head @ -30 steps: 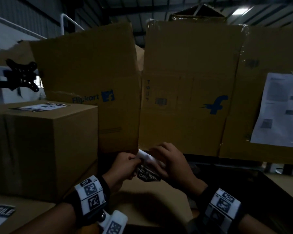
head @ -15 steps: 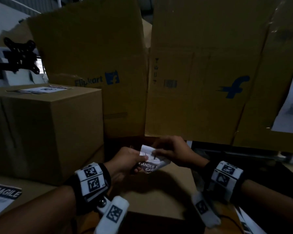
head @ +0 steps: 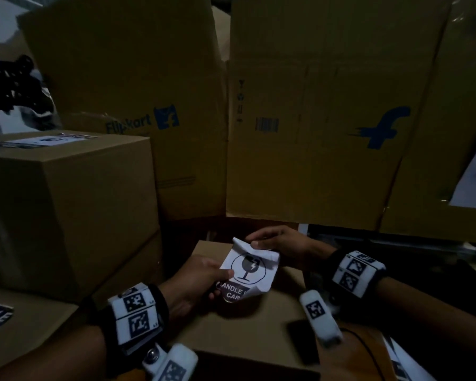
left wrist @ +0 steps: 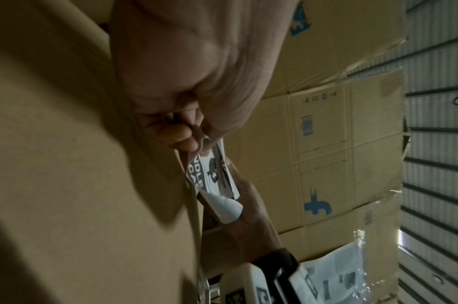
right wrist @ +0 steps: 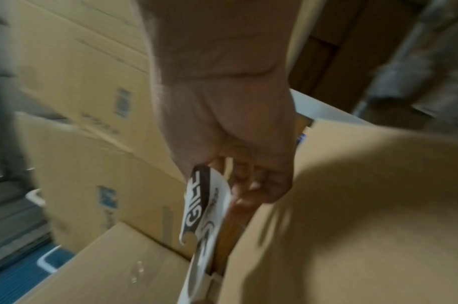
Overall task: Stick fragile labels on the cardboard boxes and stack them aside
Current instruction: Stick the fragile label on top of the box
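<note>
My left hand [head: 197,281] pinches the label [head: 249,270] by its lower left edge, thumb on the printed face, and my right hand [head: 276,244] pinches the curled top corner, where I judge the sticker is being parted from its backing. The label hangs in the air between both hands, just above the box [head: 231,334] in front of me, not touching it. The risk sits in that curl: if I pull too fast, the loose corner could fold over and stick to itself, or the thin paper could tear across the glass symbol. My left grip is close to the edge, so the sheet could slip out as I peel, and a sticky side that catches my fingers would come down creased. Light here is poor, so I could also lay it crooked or off the top's middle. Out to my left, the stack [head: 66,202] already carries a label on its top box; it stands just beside this box, and a careless lift later could knock it.
</note>
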`<state>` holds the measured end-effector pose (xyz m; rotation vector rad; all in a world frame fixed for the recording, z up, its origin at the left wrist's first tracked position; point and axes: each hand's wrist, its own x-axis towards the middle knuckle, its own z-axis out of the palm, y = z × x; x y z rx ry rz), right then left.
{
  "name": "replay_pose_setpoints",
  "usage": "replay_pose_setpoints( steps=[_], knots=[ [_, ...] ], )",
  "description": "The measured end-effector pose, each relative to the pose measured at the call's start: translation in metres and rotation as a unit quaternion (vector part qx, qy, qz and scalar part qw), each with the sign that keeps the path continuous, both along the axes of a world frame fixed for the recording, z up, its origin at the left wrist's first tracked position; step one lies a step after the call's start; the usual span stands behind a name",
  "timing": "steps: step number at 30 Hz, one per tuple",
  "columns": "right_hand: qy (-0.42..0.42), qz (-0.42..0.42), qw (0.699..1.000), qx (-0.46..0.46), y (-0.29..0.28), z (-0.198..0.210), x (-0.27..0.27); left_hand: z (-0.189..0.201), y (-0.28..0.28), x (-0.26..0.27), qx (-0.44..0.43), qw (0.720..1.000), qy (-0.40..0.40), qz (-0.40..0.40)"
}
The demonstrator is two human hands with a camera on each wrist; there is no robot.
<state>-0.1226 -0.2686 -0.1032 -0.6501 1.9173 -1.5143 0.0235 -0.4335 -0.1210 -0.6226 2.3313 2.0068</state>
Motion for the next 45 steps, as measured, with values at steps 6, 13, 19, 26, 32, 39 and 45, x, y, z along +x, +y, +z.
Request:
replay_pose_setpoints(
  steps=[6,13,19,26,32,39,45],
  knots=[
    [0.083,0.029,0.994,0.070,0.000,-0.016,-0.017,-0.007,0.009,0.001,0.002,0.999,-0.027,0.018],
    [0.152,0.100,0.979,0.097,-0.009,-0.021,-0.022,-0.011,0.007,0.009,-0.029,0.995,-0.045,0.083],
    [0.209,0.138,0.964,0.084,-0.015,-0.026,-0.025,-0.007,0.013,0.010,-0.096,0.984,-0.063,0.136],
    [0.233,0.141,0.959,0.078,-0.018,-0.034,-0.033,0.002,0.020,0.002,-0.136,0.977,-0.095,0.132],
    [0.233,0.116,0.962,0.085,-0.020,-0.034,-0.040,-0.001,0.029,0.001,-0.125,0.982,-0.071,0.122],
    [0.248,0.103,0.958,0.103,-0.021,-0.032,-0.034,-0.002,0.028,0.005,-0.278,0.955,-0.010,0.099],
    [0.265,0.097,0.952,0.122,-0.022,-0.029,-0.033,0.000,0.026,0.001,-0.319,0.945,0.003,0.072]
  ],
)
